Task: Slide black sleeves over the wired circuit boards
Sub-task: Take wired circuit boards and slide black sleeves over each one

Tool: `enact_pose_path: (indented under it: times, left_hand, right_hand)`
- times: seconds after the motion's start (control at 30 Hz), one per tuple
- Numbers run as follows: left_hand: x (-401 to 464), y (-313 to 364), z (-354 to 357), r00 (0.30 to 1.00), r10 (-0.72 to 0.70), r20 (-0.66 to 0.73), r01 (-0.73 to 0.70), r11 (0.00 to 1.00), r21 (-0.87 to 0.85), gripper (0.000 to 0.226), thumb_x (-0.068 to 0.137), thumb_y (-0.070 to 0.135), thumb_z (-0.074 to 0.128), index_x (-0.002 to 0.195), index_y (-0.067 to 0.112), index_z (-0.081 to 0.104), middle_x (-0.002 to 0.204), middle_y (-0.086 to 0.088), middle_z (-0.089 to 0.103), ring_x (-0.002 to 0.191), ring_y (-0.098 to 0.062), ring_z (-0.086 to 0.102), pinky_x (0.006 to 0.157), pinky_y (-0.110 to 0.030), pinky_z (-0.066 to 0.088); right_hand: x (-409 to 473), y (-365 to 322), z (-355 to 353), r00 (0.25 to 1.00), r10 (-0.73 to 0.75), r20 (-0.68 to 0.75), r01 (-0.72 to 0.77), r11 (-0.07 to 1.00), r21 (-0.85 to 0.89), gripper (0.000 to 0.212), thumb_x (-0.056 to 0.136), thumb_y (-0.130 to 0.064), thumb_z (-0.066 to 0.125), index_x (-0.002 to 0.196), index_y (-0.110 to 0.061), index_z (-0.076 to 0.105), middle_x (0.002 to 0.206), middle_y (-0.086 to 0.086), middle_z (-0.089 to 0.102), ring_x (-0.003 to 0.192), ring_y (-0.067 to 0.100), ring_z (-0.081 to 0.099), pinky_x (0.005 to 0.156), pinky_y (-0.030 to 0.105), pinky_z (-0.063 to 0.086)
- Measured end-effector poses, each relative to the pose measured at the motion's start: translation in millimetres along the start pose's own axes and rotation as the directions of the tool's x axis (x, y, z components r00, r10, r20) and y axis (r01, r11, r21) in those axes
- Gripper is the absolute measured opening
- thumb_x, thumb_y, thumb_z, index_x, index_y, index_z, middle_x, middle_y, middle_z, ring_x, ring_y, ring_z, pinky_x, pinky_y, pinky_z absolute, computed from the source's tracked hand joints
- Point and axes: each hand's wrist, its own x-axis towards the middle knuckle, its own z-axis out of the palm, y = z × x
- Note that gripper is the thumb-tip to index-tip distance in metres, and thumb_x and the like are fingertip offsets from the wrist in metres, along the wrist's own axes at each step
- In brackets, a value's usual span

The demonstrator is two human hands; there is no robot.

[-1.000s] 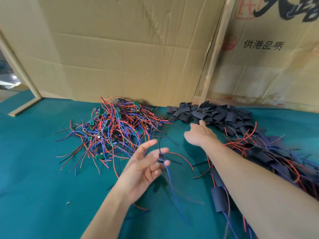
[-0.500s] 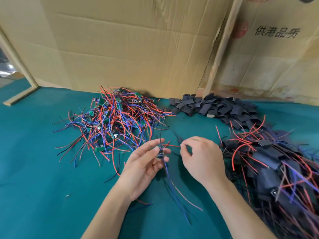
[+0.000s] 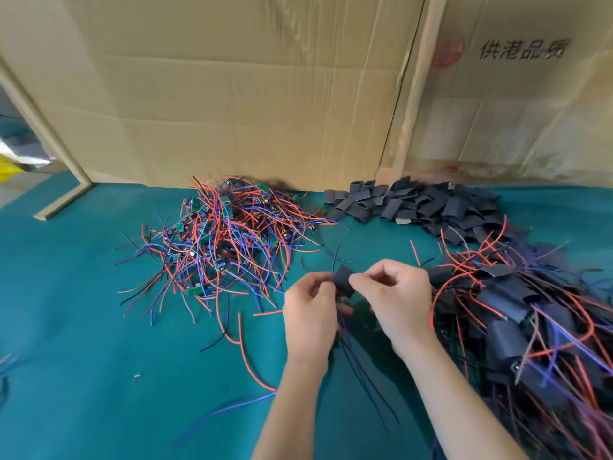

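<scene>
A teal cloth (image 3: 83,327) covers the work surface, and a wall of flattened cardboard (image 3: 248,94) stands at its far edge. Taking the black sleeve (image 3: 343,280) in the hands as the landmark: nearest the camera, dark and blue wires (image 3: 361,376) hang from below it towards the person. On its left the left hand (image 3: 310,313) has its fingers curled in at the sleeve's edge, apparently pinching the wired board, though the board itself is hidden. On its right the right hand (image 3: 394,300) pinches the sleeve between thumb and fingertips. A thin black lead pokes out of the sleeve's top.

To the right of the sleeve lies a heap of finished, sleeved boards (image 3: 517,327). Beyond it to the left sits the tangle of bare boards with red and blue wires (image 3: 222,240), and farther off to the right the pile of empty sleeves (image 3: 421,204), close to the cardboard.

The step in hand looks like threading: the sleeve seems partly on. Next, I judge, the right hand must draw it along while the left holds the board steady, keeping the leads together so none snags.
</scene>
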Motion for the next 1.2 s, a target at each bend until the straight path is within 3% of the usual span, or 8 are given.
enact_pose_path:
  times: [0.17, 0.3, 0.4, 0.57, 0.7, 0.9, 1.1, 1.2]
  left_hand:
    - [-11, -13, 3, 0.979, 0.154, -0.136, -0.147, 0.987, 0.064, 0.023, 0.093, 0.006, 0.055, 0.09, 0.021, 0.072, 0.069, 0.003, 0.072, 0.058, -0.017, 0.066, 0.062, -0.033, 0.053]
    - [-11, -14, 1, 0.96, 0.222, -0.17, -0.201, 0.97, 0.136, 0.013, 0.094, 0.01, 0.063, 0.092, 0.017, 0.073, 0.073, 0.013, 0.073, 0.062, -0.002, 0.064, 0.064, -0.02, 0.052]
    - [-11, -14, 3, 0.95, 0.244, -0.195, -0.212, 0.963, 0.168, 0.012, 0.092, 0.009, 0.065, 0.091, 0.017, 0.074, 0.074, 0.016, 0.073, 0.062, -0.002, 0.065, 0.061, -0.014, 0.049]
    - [-10, -12, 5, 0.945, 0.243, -0.218, -0.202, 0.96, 0.191, 0.017, 0.091, 0.008, 0.064, 0.091, 0.022, 0.074, 0.076, 0.023, 0.071, 0.064, -0.009, 0.065, 0.06, -0.013, 0.05]
    - [-11, -12, 4, 0.954, 0.236, -0.185, -0.207, 0.965, 0.163, 0.025, 0.086, 0.002, 0.065, 0.088, 0.026, 0.072, 0.078, 0.017, 0.073, 0.061, -0.013, 0.066, 0.06, -0.017, 0.054]
    - [-6, -14, 4, 0.973, 0.187, -0.138, -0.176, 0.98, 0.089, 0.017, 0.091, 0.009, 0.063, 0.086, 0.021, 0.073, 0.063, 0.0, 0.071, 0.049, -0.018, 0.066, 0.05, -0.028, 0.05]
    - [-6, -17, 5, 0.979, 0.158, -0.132, -0.151, 0.986, 0.066, 0.02, 0.089, 0.005, 0.061, 0.085, 0.021, 0.072, 0.056, -0.004, 0.067, 0.043, -0.015, 0.063, 0.044, -0.021, 0.046]
    - [-9, -16, 5, 0.979, 0.179, -0.1, -0.169, 0.98, 0.101, 0.02, 0.087, 0.007, 0.06, 0.082, 0.022, 0.073, 0.056, -0.001, 0.067, 0.046, -0.015, 0.066, 0.05, -0.029, 0.055]
  right_hand:
    - [0, 0, -3, 0.976, -0.044, 0.212, 0.068, 0.992, -0.107, 0.023, 0.074, -0.006, 0.076, 0.082, -0.026, 0.066, 0.062, -0.002, 0.071, 0.052, 0.016, 0.056, 0.063, 0.033, 0.049]
    - [1, 1, -2, 0.954, -0.071, 0.292, 0.135, 0.969, -0.205, 0.016, 0.079, -0.013, 0.075, 0.085, -0.029, 0.077, 0.07, -0.011, 0.073, 0.064, 0.009, 0.065, 0.068, 0.024, 0.051]
    - [3, 1, -5, 0.954, 0.0, 0.3, 0.047, 0.988, -0.15, 0.021, 0.078, -0.008, 0.073, 0.088, -0.026, 0.079, 0.074, -0.005, 0.076, 0.068, 0.012, 0.068, 0.074, 0.031, 0.057]
    - [4, -1, -8, 0.9, 0.065, 0.431, -0.125, 0.986, 0.113, 0.01, 0.084, -0.001, 0.077, 0.089, -0.009, 0.078, 0.078, 0.007, 0.078, 0.07, 0.016, 0.071, 0.065, 0.029, 0.058]
    - [6, 0, -12, 0.89, 0.048, 0.452, -0.132, 0.979, 0.156, 0.017, 0.078, -0.006, 0.086, 0.089, -0.002, 0.074, 0.081, 0.013, 0.077, 0.068, 0.02, 0.071, 0.064, 0.031, 0.06]
    - [16, 1, -16, 0.935, 0.013, 0.354, -0.097, 0.971, 0.219, 0.022, 0.078, -0.011, 0.086, 0.094, -0.015, 0.072, 0.071, 0.006, 0.074, 0.051, 0.014, 0.058, 0.046, 0.02, 0.042]
    - [36, -9, -45, 1.0, -0.028, 0.015, 0.017, 0.862, 0.506, 0.014, 0.088, -0.011, 0.077, 0.098, -0.021, 0.077, 0.078, 0.004, 0.068, 0.045, 0.013, 0.037, 0.041, 0.02, 0.026]
    - [38, -17, -52, 0.995, -0.07, -0.066, 0.095, 0.829, 0.552, 0.009, 0.091, -0.01, 0.075, 0.097, -0.016, 0.072, 0.079, 0.004, 0.069, 0.045, 0.014, 0.04, 0.042, 0.021, 0.027]
